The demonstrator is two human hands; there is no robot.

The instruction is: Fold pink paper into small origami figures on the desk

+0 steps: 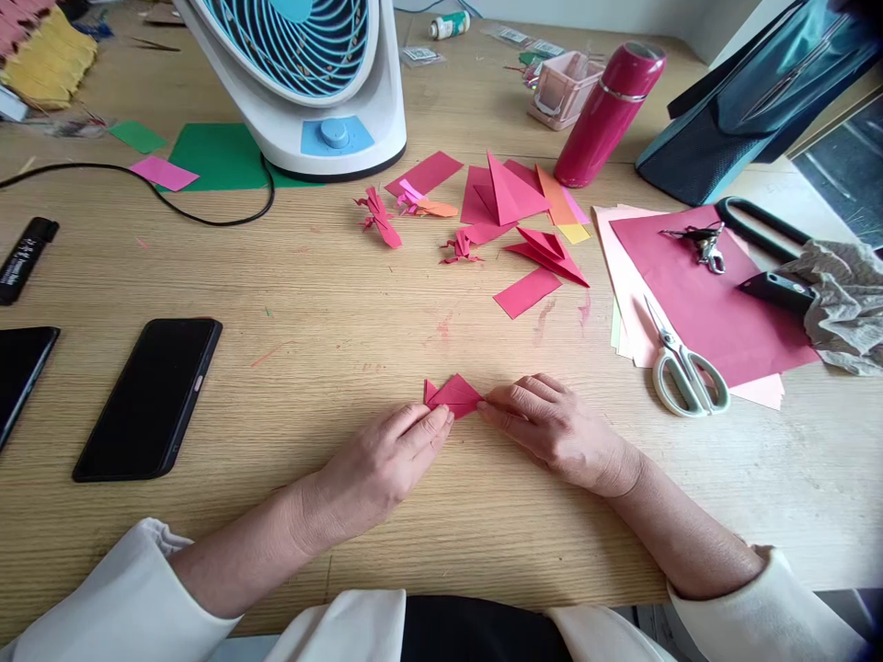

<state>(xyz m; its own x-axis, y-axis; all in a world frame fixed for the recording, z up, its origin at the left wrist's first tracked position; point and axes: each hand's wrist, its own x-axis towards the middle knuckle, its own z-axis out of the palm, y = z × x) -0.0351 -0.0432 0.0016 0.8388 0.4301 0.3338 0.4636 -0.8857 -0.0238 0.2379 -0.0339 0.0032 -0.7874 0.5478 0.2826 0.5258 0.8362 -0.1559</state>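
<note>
A small folded piece of red paper (458,393) lies on the wooden table in front of me, with a pointed flap at its left end. My left hand (386,460) rests on its lower left edge, fingers pressed together on the paper. At the paper's right corner, the closed fingertips of my right hand (562,432) pinch the tip. Beyond my hands lie folded red paper figures, among them a long-bodied one (378,219) and a smaller one (461,246). A folded red paper piece (550,256) and a red paper strip (527,292) lie near them.
White-handled scissors (690,372) lie on red and pink sheets (745,340) at right. A red flask (611,115), a pink container (562,90) and a teal bag (751,101) stand behind. A fan (331,138) stands at the back, its black cable (207,221) leftward. A phone (148,400) lies left.
</note>
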